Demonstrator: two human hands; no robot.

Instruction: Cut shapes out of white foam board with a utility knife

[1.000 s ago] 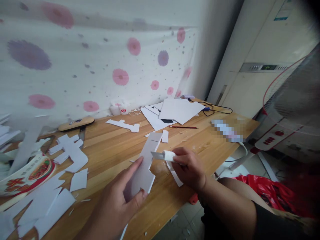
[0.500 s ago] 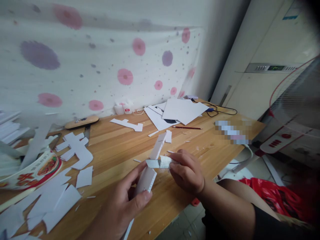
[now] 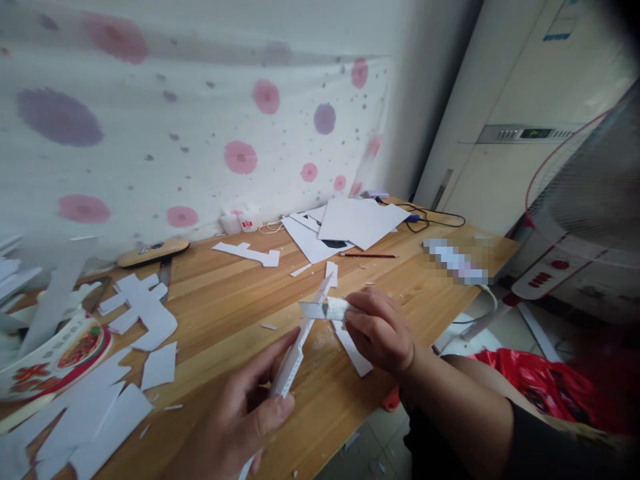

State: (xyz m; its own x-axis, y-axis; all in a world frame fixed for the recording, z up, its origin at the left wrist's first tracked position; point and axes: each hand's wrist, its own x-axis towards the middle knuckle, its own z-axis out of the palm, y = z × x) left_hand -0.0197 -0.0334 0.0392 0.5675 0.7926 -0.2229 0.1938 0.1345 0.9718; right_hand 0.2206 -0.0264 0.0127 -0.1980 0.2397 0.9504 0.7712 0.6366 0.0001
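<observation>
A spotted cloth (image 3: 200, 133) is hung across the upper left of the frame, and a wooden table (image 3: 220, 307) is spread below it through the middle. A fan (image 3: 590, 200) is seen at the right edge. White sheets (image 3: 360, 220) are stacked at the table's far end, upper centre, and white cut-outs (image 3: 143, 310) are scattered at the left. The left hand (image 3: 235, 420) is seen at bottom centre, thumb and fingers pinched on the lower end of a white board piece (image 3: 295, 357). The piece is held edge-on above the table's near edge and is tilted up to the right. The right hand (image 3: 380, 330), just right of centre, is closed around the wrapped handle of a blade (image 3: 320, 309), whose tip is set against the piece's upper part. A red pencil (image 3: 367, 255) is laid beside the sheets.
</observation>
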